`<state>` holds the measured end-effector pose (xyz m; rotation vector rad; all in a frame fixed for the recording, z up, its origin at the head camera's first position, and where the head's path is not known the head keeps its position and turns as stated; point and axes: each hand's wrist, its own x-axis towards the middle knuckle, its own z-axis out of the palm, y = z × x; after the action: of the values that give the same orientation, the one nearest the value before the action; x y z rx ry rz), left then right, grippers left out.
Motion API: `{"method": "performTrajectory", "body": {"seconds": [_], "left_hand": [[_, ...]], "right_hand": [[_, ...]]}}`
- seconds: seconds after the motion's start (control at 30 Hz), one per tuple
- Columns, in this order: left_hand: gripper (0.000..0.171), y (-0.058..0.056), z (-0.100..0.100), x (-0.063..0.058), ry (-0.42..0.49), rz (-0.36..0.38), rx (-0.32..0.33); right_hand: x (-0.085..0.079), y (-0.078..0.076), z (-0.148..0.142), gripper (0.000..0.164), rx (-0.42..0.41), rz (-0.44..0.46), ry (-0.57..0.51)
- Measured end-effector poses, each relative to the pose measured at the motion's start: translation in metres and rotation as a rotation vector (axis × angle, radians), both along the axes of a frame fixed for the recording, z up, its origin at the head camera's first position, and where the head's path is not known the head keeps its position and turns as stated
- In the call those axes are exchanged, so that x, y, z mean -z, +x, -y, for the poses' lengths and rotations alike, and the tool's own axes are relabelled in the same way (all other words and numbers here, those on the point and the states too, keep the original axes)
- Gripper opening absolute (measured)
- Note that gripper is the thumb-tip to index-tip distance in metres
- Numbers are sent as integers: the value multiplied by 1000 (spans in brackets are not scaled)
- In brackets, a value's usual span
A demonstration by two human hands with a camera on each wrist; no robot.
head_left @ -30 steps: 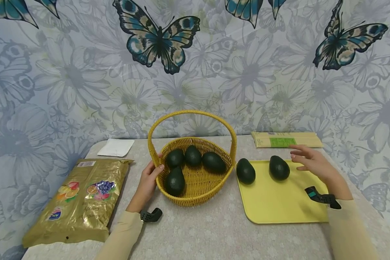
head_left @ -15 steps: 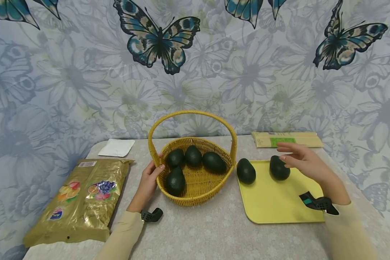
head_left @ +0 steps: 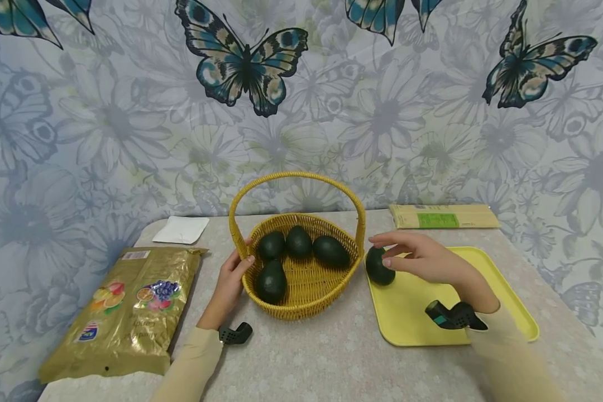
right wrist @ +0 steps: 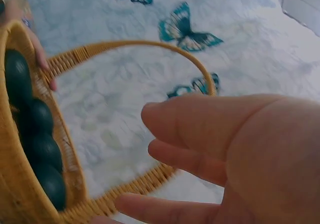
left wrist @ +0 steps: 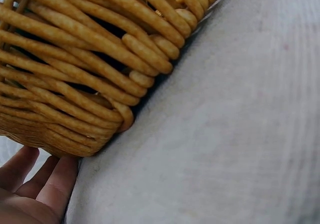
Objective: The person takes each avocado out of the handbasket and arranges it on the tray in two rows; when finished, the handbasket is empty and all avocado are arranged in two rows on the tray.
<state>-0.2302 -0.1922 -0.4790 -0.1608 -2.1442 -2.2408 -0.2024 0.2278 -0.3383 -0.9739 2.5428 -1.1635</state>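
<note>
A yellow wicker basket (head_left: 311,286) with a tall handle stands mid-table and holds several dark green avocados (head_left: 271,282). My left hand (head_left: 229,279) grips its left side, thumb over the rim; the left wrist view has the fingers (left wrist: 59,184) against the outer weave (left wrist: 75,74). Over the yellow tray (head_left: 407,321), my right hand (head_left: 424,259) hovers with fingers extended beside and partly in front of an avocado (head_left: 377,271). In the right wrist view, nothing shows between that hand's (right wrist: 250,149) fingers. The tray's second avocado is out of sight, where my right hand covers the view.
A gold candy bag (head_left: 125,312) lies on the left, with a white packet (head_left: 181,229) behind it. Behind the tray lies a flat pale-yellow packet with a green label (head_left: 438,220). A butterfly-print backdrop (head_left: 301,134) rises at the table's rear edge.
My right hand has swept left across the tray, from beside the right avocado to the left one. The left hand and the basket have stayed put.
</note>
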Motion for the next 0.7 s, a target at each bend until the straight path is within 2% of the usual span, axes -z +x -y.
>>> {"method": "performTrajectory", "body": {"seconds": [0.27,0.43,0.7], "left_hand": [[53,0,0,-1,2,12,-9],[53,0,-2,-1,4,13,3],[53,2,0,-1,5,11,1]], "right_hand": [[6,-15,63,47,-177,78,24],[20,-28,98,48,-210,126,34],[41,-43,148,50,-228,140,120]]}}
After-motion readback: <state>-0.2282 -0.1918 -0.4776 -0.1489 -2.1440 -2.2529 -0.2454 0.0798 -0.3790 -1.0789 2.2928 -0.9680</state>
